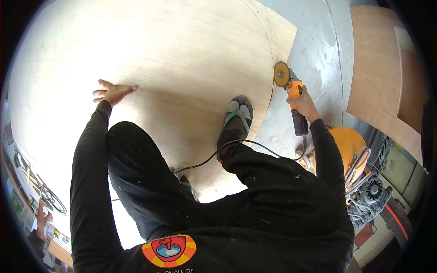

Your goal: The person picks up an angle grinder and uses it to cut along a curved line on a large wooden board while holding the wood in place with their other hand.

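A large pale plywood sheet lies flat on the concrete floor, with pencil arcs near its right edge. My left hand presses flat on the sheet, fingers spread. My right hand grips an orange and black angle grinder; its round disc stands at the sheet's right edge, by the pencil line. My sandalled foot stands on the sheet, and the grinder's black cord runs across my leg.
Grey concrete floor lies right of the sheet. Brown plywood boards lean at the far right. An orange compressor with hoses stands close by my right side. Another person's arm shows at lower left.
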